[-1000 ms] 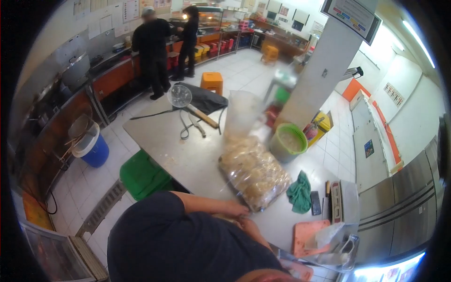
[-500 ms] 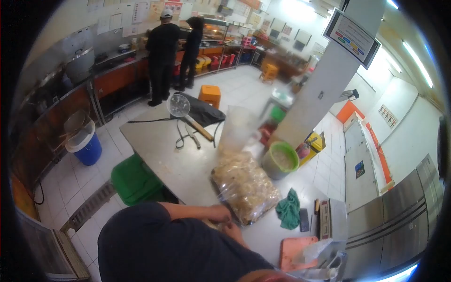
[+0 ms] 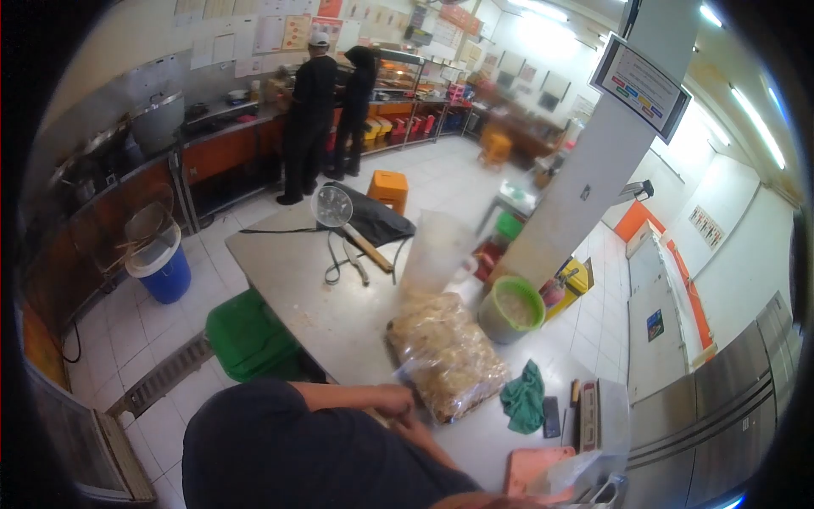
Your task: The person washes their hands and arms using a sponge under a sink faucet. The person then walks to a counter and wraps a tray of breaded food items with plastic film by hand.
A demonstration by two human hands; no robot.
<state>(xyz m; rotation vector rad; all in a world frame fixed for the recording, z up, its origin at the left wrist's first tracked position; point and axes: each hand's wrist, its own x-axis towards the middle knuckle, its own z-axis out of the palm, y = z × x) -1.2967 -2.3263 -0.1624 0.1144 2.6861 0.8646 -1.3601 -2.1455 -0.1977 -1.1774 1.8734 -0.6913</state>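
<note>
My left hand [image 3: 393, 399] and my right hand [image 3: 410, 422] are close together at the near edge of the metal table [image 3: 297, 280], by the corner of a large clear plastic bag [image 3: 449, 356] filled with light brown pieces. The fingers of both hands are too small and partly hidden to read, and what they hold cannot be made out. Behind the bag stands a translucent pitcher [image 3: 437, 250]. A green cloth [image 3: 523, 397] and a dark phone [image 3: 552, 416] lie right of the bag.
A strainer [image 3: 331, 206], a knife [image 3: 356, 261] and black fabric [image 3: 377, 216] lie at the table's far end. A green basket [image 3: 515, 305], a scale [image 3: 591, 416] and a pink board [image 3: 536, 469] are rightward. Two people [image 3: 309, 123] stand at the far counter.
The camera view has tilted upward, so the table and bag sit lower in the picture. My hands stay together by the bag's near corner, with a small shift in their pose.
</note>
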